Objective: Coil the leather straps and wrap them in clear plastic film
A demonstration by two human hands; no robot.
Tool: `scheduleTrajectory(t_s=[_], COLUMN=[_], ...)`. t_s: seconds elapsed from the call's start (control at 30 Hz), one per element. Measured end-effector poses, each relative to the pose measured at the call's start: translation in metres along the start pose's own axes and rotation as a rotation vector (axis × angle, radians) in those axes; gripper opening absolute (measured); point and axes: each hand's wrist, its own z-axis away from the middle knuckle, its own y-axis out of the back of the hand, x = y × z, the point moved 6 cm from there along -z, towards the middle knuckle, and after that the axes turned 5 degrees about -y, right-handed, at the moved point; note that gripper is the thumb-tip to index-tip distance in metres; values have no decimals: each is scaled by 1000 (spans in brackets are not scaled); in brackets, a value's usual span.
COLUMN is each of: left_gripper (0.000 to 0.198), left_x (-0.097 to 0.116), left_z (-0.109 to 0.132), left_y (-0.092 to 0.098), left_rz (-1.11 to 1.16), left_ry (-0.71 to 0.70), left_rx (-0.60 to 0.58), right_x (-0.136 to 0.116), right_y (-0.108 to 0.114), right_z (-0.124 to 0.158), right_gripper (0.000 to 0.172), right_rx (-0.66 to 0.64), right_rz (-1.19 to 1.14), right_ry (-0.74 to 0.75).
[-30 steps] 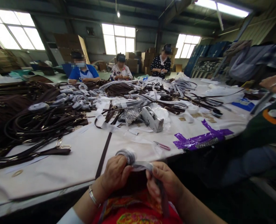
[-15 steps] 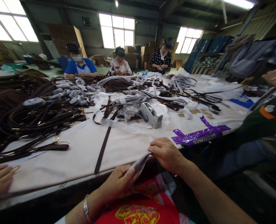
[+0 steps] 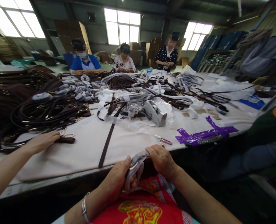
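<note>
Over my lap, at the table's front edge, my left hand (image 3: 116, 177) is closed around a coiled strap in translucent plastic wrap (image 3: 133, 168). Fingers of that hand show through the loop of the coil. My right hand (image 3: 162, 160) pinches the upper right end of the wrap, its fingertips partly hidden. Just beyond it on the table lie small pink-handled scissors (image 3: 166, 141). A grey tape dispenser (image 3: 154, 113) stands farther back, beside crumpled clear plastic. To the left of my hands, a dark brown strap (image 3: 107, 144) runs flat toward the table edge.
A co-worker's hand (image 3: 44, 141) reaches in from the left to a strap end with a gold clasp (image 3: 68, 135). Brown straps (image 3: 35, 109) are heaped at left, wrapped coils (image 3: 83, 90) behind. Purple tape (image 3: 205, 133) covers the front edge. Three people sit or stand across the table.
The wrapped strap has turned in my hands and now shows as an open coil. The co-worker's hand has moved inward to the clasped straps. The scissors have come into view.
</note>
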Motion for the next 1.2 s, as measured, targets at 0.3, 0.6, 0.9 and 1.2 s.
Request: scheduleTrajectory(t_s=[0.3,0.6,0.9,1.2], left_gripper=[74,71,53,41], left_x=[4,22,47,63], left_z=[0,6,0,-10], left_y=[-4,-8,-9,-24], left_rz=[121,239,515,795], left_ry=[-34,-103,-187,-255], left_rx=[79,127,25,-161], right_x=[-14,-16,-31,-56], right_y=[-12,-11,16,13], right_z=[17,7,-32,-48], right_gripper=[17,19,26,43], right_rx=[-19,-90,-156,-88], right_rz=[-54,-112,-397,-985], right_ry=[-81,-110,-303,-535])
